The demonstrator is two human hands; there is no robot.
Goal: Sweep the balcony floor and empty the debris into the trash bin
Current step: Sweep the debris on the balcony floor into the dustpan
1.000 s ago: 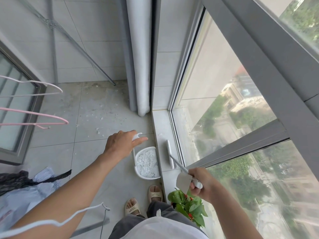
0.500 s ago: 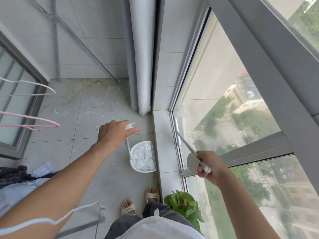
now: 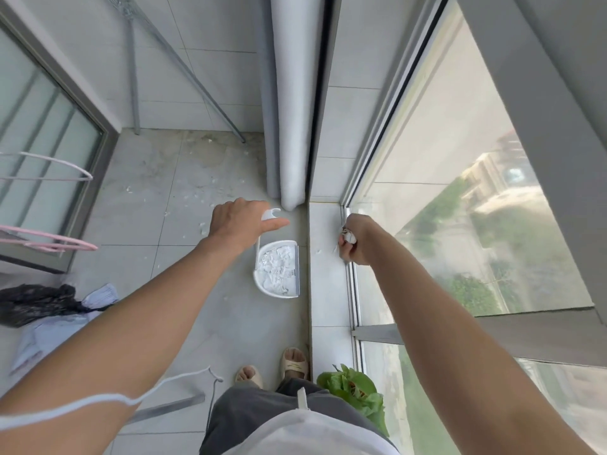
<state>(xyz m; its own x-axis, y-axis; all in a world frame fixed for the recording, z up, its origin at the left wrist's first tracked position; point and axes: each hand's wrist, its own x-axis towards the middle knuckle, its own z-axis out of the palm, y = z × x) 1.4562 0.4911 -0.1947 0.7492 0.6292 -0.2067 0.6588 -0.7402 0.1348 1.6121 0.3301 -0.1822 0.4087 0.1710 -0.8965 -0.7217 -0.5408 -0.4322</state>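
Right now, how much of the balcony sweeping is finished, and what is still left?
Partly done: the white plastic dustpan on the floor already holds pale debris. In hand: the left hand holds its upright handle; the right hand grips something at the grey tiled window ledge, where a few scraps lie. Left: white scraps on the far floor tiles, and emptying; no bin is visible.
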